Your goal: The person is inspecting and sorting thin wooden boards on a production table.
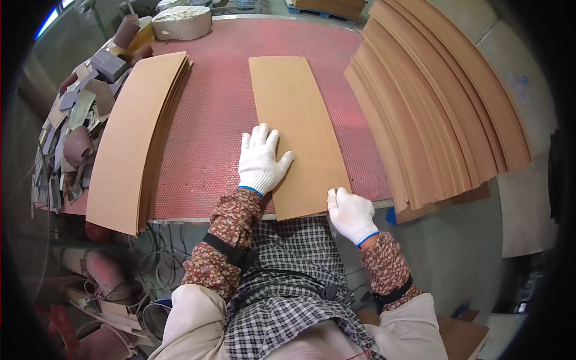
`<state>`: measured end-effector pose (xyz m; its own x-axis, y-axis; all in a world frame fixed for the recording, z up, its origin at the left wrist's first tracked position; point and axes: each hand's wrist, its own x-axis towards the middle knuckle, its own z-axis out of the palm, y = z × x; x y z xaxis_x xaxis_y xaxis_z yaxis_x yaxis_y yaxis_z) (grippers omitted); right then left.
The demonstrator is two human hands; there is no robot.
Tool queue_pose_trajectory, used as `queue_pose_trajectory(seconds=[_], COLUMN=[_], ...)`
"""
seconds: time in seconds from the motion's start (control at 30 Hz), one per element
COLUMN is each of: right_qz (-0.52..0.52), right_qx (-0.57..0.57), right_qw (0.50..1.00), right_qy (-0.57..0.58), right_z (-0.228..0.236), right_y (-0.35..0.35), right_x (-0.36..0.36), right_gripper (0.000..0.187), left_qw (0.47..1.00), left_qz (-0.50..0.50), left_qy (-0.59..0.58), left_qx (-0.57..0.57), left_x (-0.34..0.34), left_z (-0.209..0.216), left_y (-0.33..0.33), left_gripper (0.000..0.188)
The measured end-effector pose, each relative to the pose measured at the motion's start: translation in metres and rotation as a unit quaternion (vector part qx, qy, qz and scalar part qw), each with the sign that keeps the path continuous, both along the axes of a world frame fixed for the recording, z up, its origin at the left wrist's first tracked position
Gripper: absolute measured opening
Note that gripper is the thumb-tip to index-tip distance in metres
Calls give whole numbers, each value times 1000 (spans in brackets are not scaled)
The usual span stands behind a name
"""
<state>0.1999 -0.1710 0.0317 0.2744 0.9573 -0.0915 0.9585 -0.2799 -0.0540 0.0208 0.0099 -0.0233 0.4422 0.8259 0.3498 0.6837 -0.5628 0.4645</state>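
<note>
A long tan wooden board (pixel 300 126) lies flat on the red textured tabletop in front of me. My left hand (pixel 263 157), in a white knit glove, rests on the board's left edge with fingers stretched out and apart. At the board's near right corner is my right hand (pixel 351 213), gloved the same way and closed. Its fingers are curled in, with a small dark bit showing between them. What it grips is hidden by the glove; it may be a small tool or the board's edge, I cannot tell which.
A stack of similar boards (pixel 135 144) stands on the left of the table (pixel 207 120), and a larger fanned pile (pixel 432 102) on the right. Sanding scraps and blocks (pixel 84 114) heap beyond the left stack. A round pale block (pixel 182 23) sits at the far edge. Cables (pixel 162 258) hang below.
</note>
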Motion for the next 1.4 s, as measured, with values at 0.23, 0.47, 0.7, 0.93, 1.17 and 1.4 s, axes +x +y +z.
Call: queue_pose_trajectory(seconds=[0.23, 0.47, 0.7, 0.93, 1.17, 1.4], right_qz=[75, 16, 62, 24, 46, 92], right_qx=[-31, 125, 126, 124, 125, 121], right_qw=[997, 992, 988, 992, 991, 988], right_qy=[-18, 16, -59, -32, -7, -41], right_z=[-23, -32, -48, -35, -15, 20], right_y=[-62, -44, -46, -45, 11, 154], right_x=[-11, -33, -39, -41, -25, 3], right_gripper=[35, 29, 25, 29, 33, 33], left_qw=[999, 998, 997, 996, 995, 997], left_qz=[13, 21, 22, 15, 30, 25], left_qy=[-1, -21, -45, -35, -23, -34], left_qx=[32, 49, 67, 82, 94, 60], left_x=[-6, -5, -3, -1, -2, 3], left_z=[-12, -16, -19, -5, 9, 31], left_y=[3, 9, 6, 3, 1, 20], left_gripper=[66, 66, 64, 65, 71, 69])
